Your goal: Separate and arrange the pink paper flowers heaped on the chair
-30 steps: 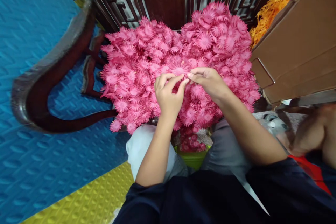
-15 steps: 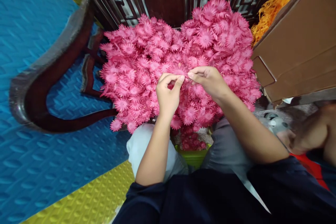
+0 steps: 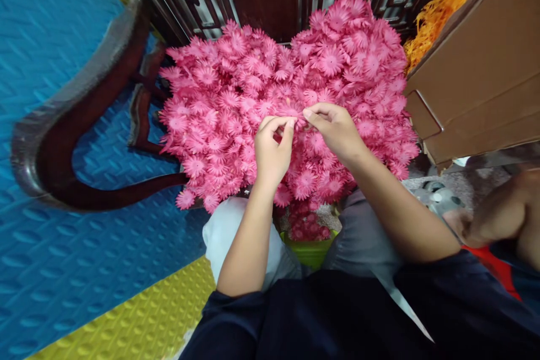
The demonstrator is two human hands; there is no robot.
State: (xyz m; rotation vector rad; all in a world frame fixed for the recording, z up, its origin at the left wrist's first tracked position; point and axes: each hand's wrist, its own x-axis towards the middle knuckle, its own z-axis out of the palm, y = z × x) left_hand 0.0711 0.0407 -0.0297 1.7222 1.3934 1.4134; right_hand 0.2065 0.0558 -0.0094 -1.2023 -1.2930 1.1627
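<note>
A large heap of pink artificial flowers (image 3: 228, 101) fills the middle of the view. Over its centre, my left hand (image 3: 273, 149) pinches the edge of one pink flower (image 3: 289, 109) between thumb and forefinger. My right hand (image 3: 331, 126) has thumb and fingers pinched on the right side of that same flower. The two sets of fingertips are a little apart. The held flower blends into the heap behind it, so its outline is hard to make out.
A dark wooden armrest (image 3: 46, 146) curves at the left over blue matting (image 3: 42, 270). At the right stands a cardboard box (image 3: 481, 62), with orange strands (image 3: 447, 11) behind it. A green container (image 3: 310, 252) holds pink flowers between the knees. Another person's limb (image 3: 506, 208) shows at the right.
My left hand has shifted slightly right and the fingertips have moved a little. Both hands keep their pinch on the flower.
</note>
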